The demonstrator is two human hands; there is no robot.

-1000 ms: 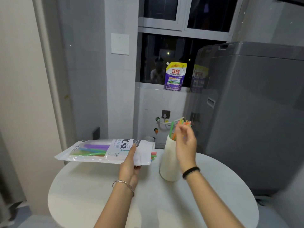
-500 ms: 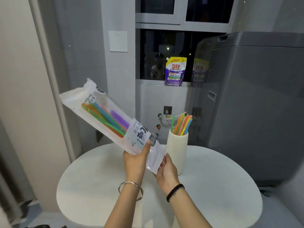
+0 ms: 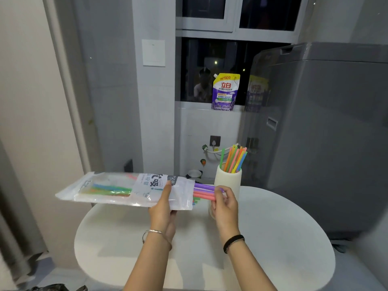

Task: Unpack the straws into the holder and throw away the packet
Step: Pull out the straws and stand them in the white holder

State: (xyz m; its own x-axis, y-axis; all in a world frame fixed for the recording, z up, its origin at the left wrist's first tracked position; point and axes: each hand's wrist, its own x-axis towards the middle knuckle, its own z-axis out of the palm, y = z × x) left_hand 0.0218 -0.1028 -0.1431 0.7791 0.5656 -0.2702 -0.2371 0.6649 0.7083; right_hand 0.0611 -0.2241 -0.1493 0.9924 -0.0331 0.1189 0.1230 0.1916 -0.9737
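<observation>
Peering down, I can't read the packet print properly, since my thumb covers part of the label and the plastic glares. How many straws remain inside is hard to judge; green, blue and orange ones blur together behind the film, and the bottom of the frame cuts off my forearms. My left hand is clamped on the packet near its open end, thumb on top and fingers hidden underneath, holding it roughly level above the table's far left edge. My right hand is pinched shut on a small bunch of purple and pink straws sticking out of the packet's mouth; my fingertips cover their ends. A few green tips show just below them. My hands are near each other but not touching. The holder stands upright near the table's far edge, just behind my right hand, its base hidden by it, with coloured straws already fanned out of its top.
</observation>
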